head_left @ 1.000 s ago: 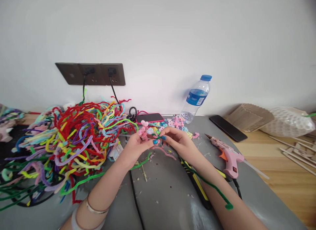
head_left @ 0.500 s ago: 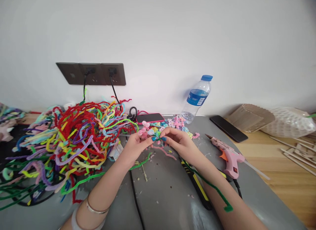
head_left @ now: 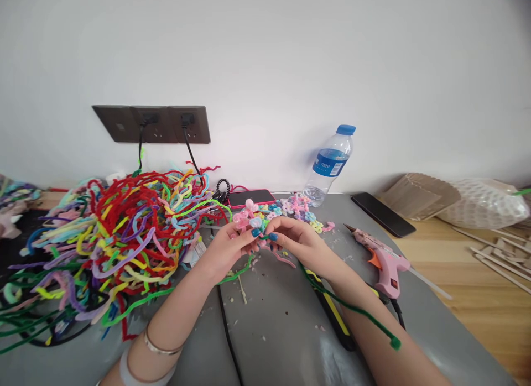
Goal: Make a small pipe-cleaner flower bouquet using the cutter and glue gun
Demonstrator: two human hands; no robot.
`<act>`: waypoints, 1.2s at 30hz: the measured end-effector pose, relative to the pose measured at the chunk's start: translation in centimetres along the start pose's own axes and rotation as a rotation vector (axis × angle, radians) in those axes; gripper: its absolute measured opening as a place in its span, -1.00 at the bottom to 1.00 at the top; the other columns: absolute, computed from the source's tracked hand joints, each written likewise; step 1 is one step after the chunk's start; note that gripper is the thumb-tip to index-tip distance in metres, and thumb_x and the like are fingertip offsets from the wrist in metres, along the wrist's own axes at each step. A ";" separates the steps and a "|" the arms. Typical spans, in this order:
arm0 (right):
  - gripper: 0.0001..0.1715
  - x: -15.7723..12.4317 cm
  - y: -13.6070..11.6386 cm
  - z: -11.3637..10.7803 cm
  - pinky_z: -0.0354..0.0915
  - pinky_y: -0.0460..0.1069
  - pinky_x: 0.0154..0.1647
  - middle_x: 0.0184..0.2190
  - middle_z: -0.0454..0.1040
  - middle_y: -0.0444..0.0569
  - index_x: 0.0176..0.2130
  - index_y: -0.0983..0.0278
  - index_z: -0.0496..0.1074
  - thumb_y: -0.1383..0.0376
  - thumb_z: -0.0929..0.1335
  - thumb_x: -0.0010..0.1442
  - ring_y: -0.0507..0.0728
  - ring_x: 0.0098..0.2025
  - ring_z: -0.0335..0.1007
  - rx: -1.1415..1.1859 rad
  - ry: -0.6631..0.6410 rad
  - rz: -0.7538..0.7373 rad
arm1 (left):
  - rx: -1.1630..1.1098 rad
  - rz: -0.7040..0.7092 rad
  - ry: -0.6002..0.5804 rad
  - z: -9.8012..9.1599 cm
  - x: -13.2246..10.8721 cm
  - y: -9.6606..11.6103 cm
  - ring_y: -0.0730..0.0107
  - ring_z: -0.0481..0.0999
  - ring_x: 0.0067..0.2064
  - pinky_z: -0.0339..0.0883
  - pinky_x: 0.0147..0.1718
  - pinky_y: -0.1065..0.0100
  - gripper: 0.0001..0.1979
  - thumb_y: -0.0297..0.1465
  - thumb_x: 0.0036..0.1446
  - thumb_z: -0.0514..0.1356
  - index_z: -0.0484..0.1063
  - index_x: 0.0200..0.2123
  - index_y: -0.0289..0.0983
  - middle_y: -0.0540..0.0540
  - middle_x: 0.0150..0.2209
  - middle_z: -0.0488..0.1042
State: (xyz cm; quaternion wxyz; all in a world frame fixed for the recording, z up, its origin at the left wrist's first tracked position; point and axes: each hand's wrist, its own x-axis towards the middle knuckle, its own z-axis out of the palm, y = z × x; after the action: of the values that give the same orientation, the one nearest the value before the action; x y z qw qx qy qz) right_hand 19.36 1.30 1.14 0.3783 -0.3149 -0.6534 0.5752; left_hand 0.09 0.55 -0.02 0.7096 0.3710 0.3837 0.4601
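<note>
1. Left hand (head_left: 224,254) pinching now, thumb and fingers closed on a pale-pink, fuzzy flower cluster (head_left: 241,219) of looped craft stems, its petals standing above the thumb.
2. Right hand (head_left: 302,243) close in, just beside it, thumb and forefinger nipping a dark-green, fuzzy craft stem (head_left: 360,308) at the cluster's right side.
3. Here's the key line: the cluster lies left of the right hand's pinch, while the stem's long tail emerges under that hand and slants toward the lower right, over the right forearm. The tail is nearer the right hand; its link to the green at the fingertips is hidden.
4. The count: two hands, one cluster held, one dark-green tail, one pink plastic glue gun (head_left: 384,264), one clear blue-capped plastic bottle (head_left: 329,166), two dark-screened phones (head_left: 382,214).
5. Too tangled to count: the multicoloured heap of fuzzy stems (head_left: 136,236) on the left.
</note>
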 end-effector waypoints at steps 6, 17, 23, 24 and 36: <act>-0.69 0.1 0.4 0.7 0.28 -0.05 -0.38 -0.37 0.42 -0.09 -0.26 0.24 0.38 0.05 0.40 0.23 0.05 -0.37 0.32 0.050 0.027 0.038 | 0.166 0.068 0.084 -0.1 0.3 -0.2 0.47 0.45 -0.43 0.24 -0.46 0.45 -0.67 -0.19 -0.12 0.45 0.53 -0.37 -0.28 0.02 -0.51 0.47; -0.66 0.7 0.6 0.9 0.33 -0.04 -0.32 -0.41 0.44 -0.11 -0.33 0.24 0.33 0.06 0.44 0.19 0.05 -0.37 0.39 0.160 0.070 0.056 | 0.246 0.118 0.030 0.2 0.2 -0.1 0.44 0.45 -0.42 0.22 -0.48 0.44 -0.78 -0.27 -0.01 0.37 0.56 -0.34 -0.29 -0.03 -0.44 0.52; -0.66 0.5 0.7 0.8 0.30 -0.05 -0.33 -0.40 0.41 -0.12 -0.32 0.24 0.34 0.05 0.44 0.18 0.04 -0.37 0.37 0.169 0.067 0.058 | 0.229 0.117 0.036 0.0 0.2 -0.3 0.44 0.44 -0.42 0.22 -0.49 0.45 -0.79 -0.28 -0.02 0.38 0.56 -0.35 -0.30 -0.04 -0.45 0.53; -0.65 0.6 0.7 0.8 0.30 -0.05 -0.33 -0.40 0.41 -0.13 -0.32 0.24 0.34 0.05 0.44 0.17 0.04 -0.36 0.37 0.168 0.070 0.061 | 0.227 0.118 0.042 0.1 0.2 -0.3 0.44 0.44 -0.43 0.21 -0.49 0.45 -0.79 -0.28 -0.02 0.38 0.56 -0.35 -0.29 -0.04 -0.45 0.53; -0.58 0.5 0.7 0.7 0.18 -0.10 -0.49 -0.46 0.38 -0.16 -0.34 0.24 0.32 0.00 0.48 0.11 0.00 -0.47 0.28 0.166 0.082 0.103 | 0.237 0.052 0.013 0.7 -0.2 0.2 0.37 0.50 -0.38 0.22 -0.47 0.43 -0.74 -0.27 -0.09 0.41 0.52 -0.35 -0.28 -0.03 -0.41 0.52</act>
State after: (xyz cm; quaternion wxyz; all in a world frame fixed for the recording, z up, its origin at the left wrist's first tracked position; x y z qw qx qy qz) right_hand 18.49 1.45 0.43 0.3993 -0.3388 -0.5706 0.6326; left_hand 0.53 0.34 0.51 0.6459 0.4590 0.4303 0.4324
